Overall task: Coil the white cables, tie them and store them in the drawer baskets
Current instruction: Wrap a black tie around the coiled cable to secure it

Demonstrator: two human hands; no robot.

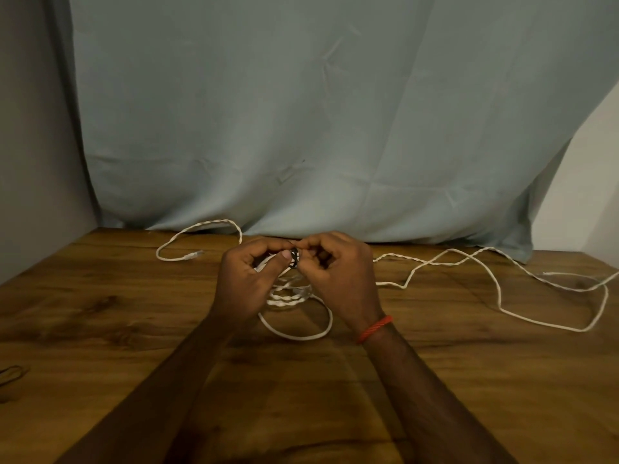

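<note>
Now, left hand: fingers curled round the top strands of the coil; thumb pressed just beside the tie
Right hand: fingertips pinched narrowly on the tie; a red thread sits round its wrist
Tie: small and dark; wrapped at the top of the coil, right between the two hands; whether it is fastened I cannot tell
Coil: white, a few loops; it drops from the hands toward the person and its lower loops rest on the tabletop
Loose cable: white, not coiled; it sprawls with its long run left to right, starting just beside the right hand and reaching the table's right edge; the right hand is plainly the nearer one
Far loop: a white strand with a plug at its end, beyond the left hand; whether it joins the coil is hidden by the hand
Step, as I judge it: closing the tie on the first coil; the loose cable is not yet gathered
Drawer baskets: not in sight from here
Behind: a pale blue cloth hangs down to the tabletop
</note>
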